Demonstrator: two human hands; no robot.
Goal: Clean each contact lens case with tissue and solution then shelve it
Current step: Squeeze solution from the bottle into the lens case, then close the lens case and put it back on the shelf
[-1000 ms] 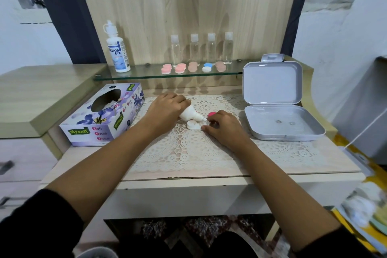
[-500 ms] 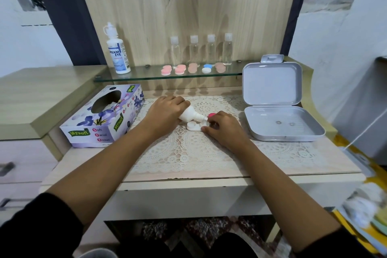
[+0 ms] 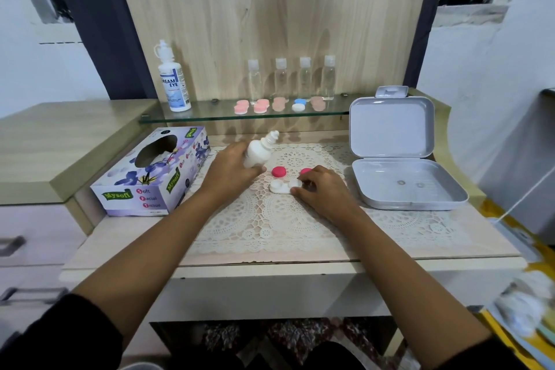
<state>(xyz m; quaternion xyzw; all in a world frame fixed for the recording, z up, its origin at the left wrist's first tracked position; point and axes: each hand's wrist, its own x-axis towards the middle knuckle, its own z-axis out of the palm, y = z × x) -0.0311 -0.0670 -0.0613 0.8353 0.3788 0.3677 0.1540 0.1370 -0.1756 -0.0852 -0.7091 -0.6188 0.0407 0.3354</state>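
Observation:
A white contact lens case (image 3: 281, 186) lies open on the lace mat, both wells uncovered. One pink cap (image 3: 279, 171) sits just behind it; a second pink cap (image 3: 305, 171) peeks out behind my right hand. My right hand (image 3: 322, 191) pinches the case's right end. My left hand (image 3: 231, 173) grips a small white solution bottle (image 3: 260, 151), nozzle tilted up and away from the case. Several cleaned cases (image 3: 277, 104) lie on the glass shelf (image 3: 210, 117). A purple tissue box (image 3: 156, 173) stands at the left.
A grey hinged box (image 3: 396, 156) stands open at the right with two small lenses inside. A larger solution bottle (image 3: 172, 81) and several clear bottles (image 3: 292, 78) stand on the shelf. Drawers are at the left. The table's front edge is near me.
My left hand has lifted the bottle off the case and tipped its nozzle upward. The case and a pink cap are now uncovered. My right hand has stayed on the case.

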